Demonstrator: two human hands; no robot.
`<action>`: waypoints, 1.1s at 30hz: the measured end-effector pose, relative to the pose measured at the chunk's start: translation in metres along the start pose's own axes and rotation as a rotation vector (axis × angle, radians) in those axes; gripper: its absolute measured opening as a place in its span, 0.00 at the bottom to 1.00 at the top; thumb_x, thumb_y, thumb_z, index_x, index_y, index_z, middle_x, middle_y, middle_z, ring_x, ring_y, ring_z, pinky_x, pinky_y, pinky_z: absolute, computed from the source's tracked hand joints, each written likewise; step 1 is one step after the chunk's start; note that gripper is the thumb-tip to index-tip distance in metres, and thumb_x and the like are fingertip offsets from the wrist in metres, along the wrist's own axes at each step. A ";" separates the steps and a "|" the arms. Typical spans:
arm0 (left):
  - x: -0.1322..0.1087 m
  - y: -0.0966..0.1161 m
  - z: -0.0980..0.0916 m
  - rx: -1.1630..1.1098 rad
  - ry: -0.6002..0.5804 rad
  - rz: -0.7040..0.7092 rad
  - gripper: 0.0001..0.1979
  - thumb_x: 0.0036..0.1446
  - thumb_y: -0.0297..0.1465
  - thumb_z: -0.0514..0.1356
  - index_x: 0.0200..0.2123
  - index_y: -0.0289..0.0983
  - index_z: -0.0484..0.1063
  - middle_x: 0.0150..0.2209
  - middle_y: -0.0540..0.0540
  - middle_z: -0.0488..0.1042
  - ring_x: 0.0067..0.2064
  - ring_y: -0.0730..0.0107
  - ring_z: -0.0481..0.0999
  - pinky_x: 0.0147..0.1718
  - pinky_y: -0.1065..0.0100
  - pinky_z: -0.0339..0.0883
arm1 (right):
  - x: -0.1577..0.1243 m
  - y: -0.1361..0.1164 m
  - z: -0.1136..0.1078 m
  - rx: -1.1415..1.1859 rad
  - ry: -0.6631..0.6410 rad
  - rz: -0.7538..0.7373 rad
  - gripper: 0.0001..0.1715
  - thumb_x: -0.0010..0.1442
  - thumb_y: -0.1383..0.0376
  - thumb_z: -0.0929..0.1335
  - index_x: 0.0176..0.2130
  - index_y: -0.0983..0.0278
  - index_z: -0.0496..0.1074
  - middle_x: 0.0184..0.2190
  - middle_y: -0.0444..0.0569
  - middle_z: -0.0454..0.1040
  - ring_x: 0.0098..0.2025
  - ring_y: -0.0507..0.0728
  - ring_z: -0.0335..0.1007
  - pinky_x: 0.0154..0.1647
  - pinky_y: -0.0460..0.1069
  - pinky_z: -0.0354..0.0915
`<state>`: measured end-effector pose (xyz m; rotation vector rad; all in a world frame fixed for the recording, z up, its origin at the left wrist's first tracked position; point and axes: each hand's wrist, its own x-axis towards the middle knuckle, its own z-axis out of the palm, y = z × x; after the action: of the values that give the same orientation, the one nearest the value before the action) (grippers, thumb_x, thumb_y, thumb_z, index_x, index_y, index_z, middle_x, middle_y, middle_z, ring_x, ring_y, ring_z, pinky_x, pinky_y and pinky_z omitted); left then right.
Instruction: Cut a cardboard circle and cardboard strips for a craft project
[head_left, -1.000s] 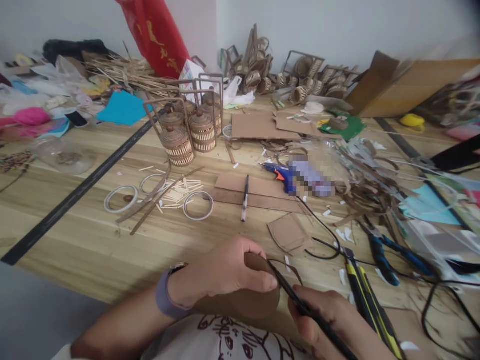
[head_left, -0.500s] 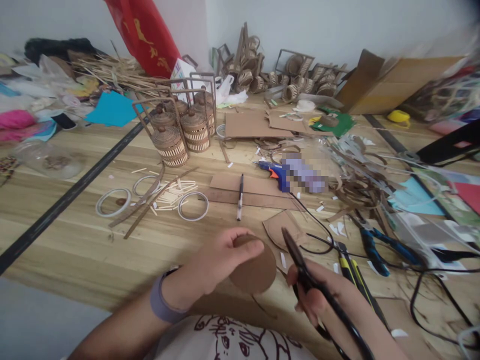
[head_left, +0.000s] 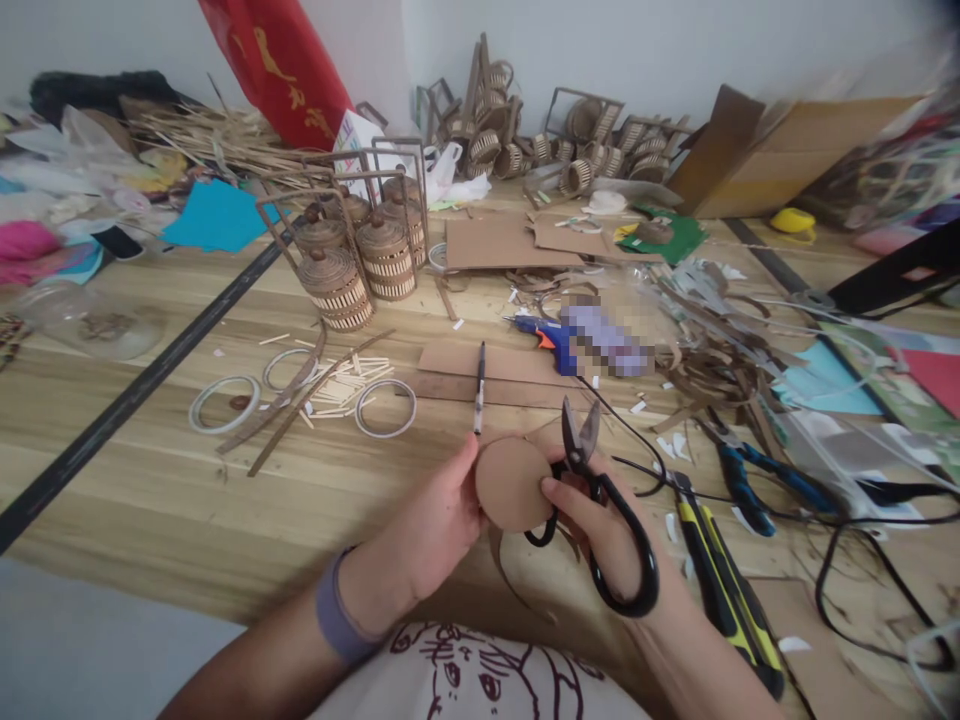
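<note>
left hand [head_left: 435,512] grips a cardboard disc [head_left: 514,485]; right hand [head_left: 613,545], disc and scissors [head_left: 579,456]; littered wooden table [head_left: 180,490] below, pale wall [head_left: 637,50] behind.

A round brown cardboard disc [head_left: 513,486] is held between both hands [head_left: 439,522] [head_left: 616,552], beside black-handled scissors [head_left: 580,455], blades parted.

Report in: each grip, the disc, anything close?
Left grip: at left edge of cardboard disc. Right grip: touching disc, holding scissors. Pen: lying just beyond.

A red bag with gold lettering [head_left: 289,80] is slanting against the wall [head_left: 525,40], bright blue sheets [head_left: 217,215] are lying nearer, an open cardboard box [head_left: 802,150] is standing back right, and blue-handled pliers [head_left: 739,482] are resting below
</note>
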<state>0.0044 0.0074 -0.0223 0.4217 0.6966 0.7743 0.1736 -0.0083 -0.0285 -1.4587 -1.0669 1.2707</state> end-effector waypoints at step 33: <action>-0.057 -0.013 -0.103 1.935 0.608 0.769 0.35 0.54 0.42 0.69 0.63 0.39 0.68 0.73 0.30 0.48 0.71 0.25 0.47 0.62 0.28 0.52 | -0.034 0.018 -0.021 -1.076 0.012 -0.424 0.18 0.61 0.68 0.64 0.50 0.63 0.75 0.41 0.56 0.80 0.44 0.64 0.77 0.45 0.55 0.70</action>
<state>-0.0911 -0.0346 -0.0787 2.3686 1.8094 0.6914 0.1918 -0.0470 -0.0377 -1.8041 -2.0839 0.3316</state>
